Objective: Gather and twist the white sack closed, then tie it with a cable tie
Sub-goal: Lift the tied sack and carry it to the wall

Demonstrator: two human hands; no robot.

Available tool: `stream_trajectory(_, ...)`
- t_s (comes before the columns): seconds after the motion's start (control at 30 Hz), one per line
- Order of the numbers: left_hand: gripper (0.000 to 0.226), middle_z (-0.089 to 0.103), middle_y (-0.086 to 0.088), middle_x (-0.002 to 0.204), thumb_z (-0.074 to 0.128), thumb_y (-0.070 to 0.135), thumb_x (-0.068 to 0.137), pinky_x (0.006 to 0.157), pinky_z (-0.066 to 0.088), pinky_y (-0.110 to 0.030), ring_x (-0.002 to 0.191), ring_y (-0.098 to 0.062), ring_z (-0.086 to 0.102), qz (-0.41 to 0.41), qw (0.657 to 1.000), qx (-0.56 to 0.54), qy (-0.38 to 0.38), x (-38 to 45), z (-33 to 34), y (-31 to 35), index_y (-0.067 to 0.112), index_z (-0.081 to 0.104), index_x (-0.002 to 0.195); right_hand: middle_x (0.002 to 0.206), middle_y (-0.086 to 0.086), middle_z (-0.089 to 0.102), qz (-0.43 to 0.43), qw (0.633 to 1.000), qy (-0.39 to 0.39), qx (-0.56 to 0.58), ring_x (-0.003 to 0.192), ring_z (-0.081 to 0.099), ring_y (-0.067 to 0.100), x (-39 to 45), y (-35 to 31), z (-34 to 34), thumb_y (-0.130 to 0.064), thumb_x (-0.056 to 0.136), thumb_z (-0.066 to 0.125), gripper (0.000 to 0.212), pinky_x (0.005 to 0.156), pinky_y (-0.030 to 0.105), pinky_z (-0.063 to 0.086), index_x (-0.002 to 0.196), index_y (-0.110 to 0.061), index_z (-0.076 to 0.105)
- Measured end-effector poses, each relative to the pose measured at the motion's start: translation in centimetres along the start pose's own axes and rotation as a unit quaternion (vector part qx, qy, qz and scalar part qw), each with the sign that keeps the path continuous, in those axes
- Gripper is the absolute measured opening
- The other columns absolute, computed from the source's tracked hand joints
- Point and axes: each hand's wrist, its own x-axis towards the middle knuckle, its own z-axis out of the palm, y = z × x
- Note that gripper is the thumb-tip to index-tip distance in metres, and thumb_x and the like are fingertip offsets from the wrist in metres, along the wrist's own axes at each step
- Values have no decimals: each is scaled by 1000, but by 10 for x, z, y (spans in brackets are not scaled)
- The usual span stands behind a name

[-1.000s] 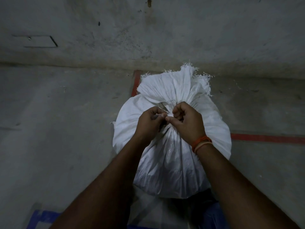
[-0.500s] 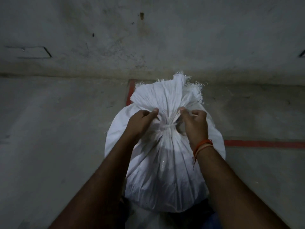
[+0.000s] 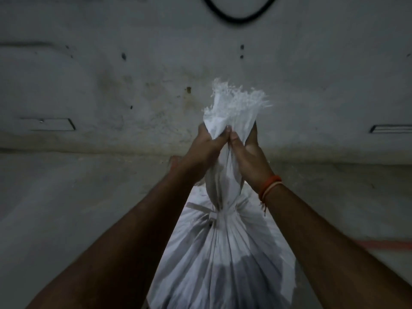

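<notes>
Against the stained wall [image 3: 111,74], the white sack [image 3: 223,259] hangs up off the floor [image 3: 55,208], gripped by its gathered top. The left hand [image 3: 204,150] and the right hand [image 3: 247,152] sit side by side, thumbs nearly touching, fingers curled tight round the bunched cloth just under the frayed edge [image 3: 236,99]. Below the hands the neck narrows to a tight waist, and there is the cable tie [image 3: 214,211], a pale band cinched round it with its loose tail poking out to the left. An orange wristband [image 3: 269,186] rides the right wrist.

So the closing looks done, and this reads as a test lift or a carry. Here is the worry: all the load seems to hang from that neck. If the tie is not pulled fully snug, the folds could creep through it and the mouth could loosen. The frayed top is slick woven stuff; a slipping grip could drop the sack hard on the floor. A swing toward the wall could snag it too. I cannot tell how heavy the contents are, nor whether the tie's lock is seated.
</notes>
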Motion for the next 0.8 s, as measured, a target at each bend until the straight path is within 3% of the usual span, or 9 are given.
stream_trajectory(0.07, 70, 56, -2, 132, 60, 41, 97, 94, 57, -38, 114, -20, 63, 37, 999, 16, 18, -10, 1, 17, 23, 19, 150, 136, -7, 60, -9, 1000, 6, -23, 119, 61, 12, -7, -17, -6, -54, 95, 45, 66, 104, 35, 49, 152, -39, 17)
stream_trajectory(0.13, 59, 59, 3, 122, 56, 40, 99, 87, 60, -36, 105, -16, 66, 69, 996, 48, 12, -23, 0, 28, 28, 23, 146, 122, -9, 67, -17, 999, 11, -29, 109, 66, 9, -15, -32, -11, -55, 94, 48, 50, 99, 36, 53, 140, -35, 43)
stream_trajectory(0.23, 42, 67, 2, 117, 54, 45, 98, 88, 60, -39, 103, -18, 70, 61, 995, 72, 15, -43, 2, 37, 25, 50, 135, 104, -4, 74, -12, 998, 26, -51, 96, 70, 11, -29, -56, -16, -49, 95, 52, 26, 93, 41, 57, 106, -31, 67)
stream_trajectory(0.33, 38, 77, 1, 100, 51, 53, 98, 80, 62, -32, 88, -14, 75, 36, 996, 86, 12, -62, 2, 48, 23, 73, 108, 87, 6, 76, 2, 993, 60, -97, 83, 72, 19, -38, -73, -19, -50, 94, 52, 43, 85, 42, 58, 88, -13, 73)
stream_trajectory(0.4, 43, 78, -1, 90, 49, 53, 99, 74, 62, -29, 80, -14, 76, 7, 995, 102, 10, -72, 1, 57, 20, 76, 96, 86, 10, 76, 51, 993, 54, -91, 83, 71, 24, -40, -79, -19, -53, 91, 52, 51, 86, 43, 57, 89, -7, 74)
stream_trajectory(0.53, 42, 78, -6, 88, 52, 49, 95, 79, 60, -38, 81, -22, 75, -46, 992, 113, 29, -85, 5, 65, 14, 76, 94, 103, 8, 75, 172, 983, -21, -56, 96, 70, 27, -37, -84, -20, -73, 69, 49, 78, 99, 43, 51, 110, -10, 71)
stream_trajectory(0.63, 39, 76, -11, 91, 51, 42, 93, 79, 58, -39, 82, -26, 73, -75, 990, 114, 40, -94, 7, 67, 11, 75, 97, 114, 10, 72, 207, 975, -69, -44, 104, 68, 29, -37, -84, -23, -71, 73, 50, 79, 103, 44, 48, 121, -11, 67)
stream_trajectory(0.7, 37, 75, -14, 96, 53, 39, 91, 83, 58, -42, 87, -30, 71, -99, 988, 94, 73, -98, 3, 68, 9, 73, 100, 121, 8, 68, 184, 981, -47, -46, 108, 65, 28, -44, -87, -22, -70, 73, 55, 77, 104, 45, 48, 126, -14, 62)
stream_trajectory(0.8, 33, 74, -17, 98, 55, 33, 90, 84, 58, -44, 90, -34, 71, -149, 981, 38, 114, -98, -8, 65, 7, 73, 99, 137, 5, 47, 8, 995, 39, -91, 115, 55, 20, -70, -89, -27, -49, 83, 64, 67, 98, 39, 49, 139, -23, 40)
